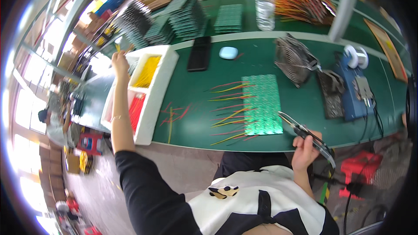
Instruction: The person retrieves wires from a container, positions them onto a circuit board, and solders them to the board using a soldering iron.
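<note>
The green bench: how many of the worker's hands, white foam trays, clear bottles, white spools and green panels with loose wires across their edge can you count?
Hands: 2 (left hand, right hand)
White foam tray: 1
Clear bottle: 1
White spool: 1
Green panel with wires: 1
Total: 6

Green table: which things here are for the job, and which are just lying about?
Probably for the job:
black tool, in the right hand
green panel, near the tool's tip
white tray of yellow wires and red wires

Probably just lying about:
black phone
water bottle
pale blue object
</note>
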A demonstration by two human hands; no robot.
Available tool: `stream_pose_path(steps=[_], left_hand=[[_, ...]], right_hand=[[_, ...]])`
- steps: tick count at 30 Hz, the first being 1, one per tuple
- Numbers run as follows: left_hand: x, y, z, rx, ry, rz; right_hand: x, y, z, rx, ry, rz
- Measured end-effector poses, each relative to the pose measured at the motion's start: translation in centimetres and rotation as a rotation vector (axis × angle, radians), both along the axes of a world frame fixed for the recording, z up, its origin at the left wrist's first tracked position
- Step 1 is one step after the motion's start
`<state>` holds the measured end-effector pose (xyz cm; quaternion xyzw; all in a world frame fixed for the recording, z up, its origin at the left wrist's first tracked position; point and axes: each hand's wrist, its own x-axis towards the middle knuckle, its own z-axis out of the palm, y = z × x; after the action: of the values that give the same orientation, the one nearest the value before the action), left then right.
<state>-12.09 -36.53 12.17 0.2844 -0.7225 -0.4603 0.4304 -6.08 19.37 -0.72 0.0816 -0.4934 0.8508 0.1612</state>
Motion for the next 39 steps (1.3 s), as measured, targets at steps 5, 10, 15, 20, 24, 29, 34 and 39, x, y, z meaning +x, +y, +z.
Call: stream_pose_path(steps=[5, 10, 15, 20, 24, 29, 34, 39], left_hand=[[-1.6, 17.0, -0.5, -0.150, -0.507, -0.402], [-4.4, 27.8, -6.2, -0.607, -0.458, -0.679], [-4.4, 32.9, -8.8, -0.899, -0.524, -0.601], [-3.2, 34.2, -9.7, -0.861, -0.488, -0.517], [-1.0, 35.2, -10.2, -0.787, -0.426, -0.537], [3.8, 36.2, -4.1, 0.286, -0.020, -0.838], [9.9, 38.5, 2.2, 0.534, 0.883, -1.383], [11.6, 39.5, 6.1, 0.344, 1.039, -1.477]], right_hand=[[-0.1, 0.4, -0.3, -0.072, 0.013, -0.036], [-0.1, 0.8, -0.2, 0.022, -0.009, -0.091], [0.1, 2.3, 0.3, 0.116, -0.051, -0.143], [-0.1, 2.7, 1.0, 0.073, -0.079, -0.162], [-0.3, 2.4, 1.3, 0.069, -0.048, -0.168], [-0.7, 2.5, 0.9, 0.069, -0.071, -0.179], [-1.1, 3.1, 0.6, 0.103, -0.065, -0.190], [-1.3, 1.4, 1.1, 0.095, -0.084, -0.177]])
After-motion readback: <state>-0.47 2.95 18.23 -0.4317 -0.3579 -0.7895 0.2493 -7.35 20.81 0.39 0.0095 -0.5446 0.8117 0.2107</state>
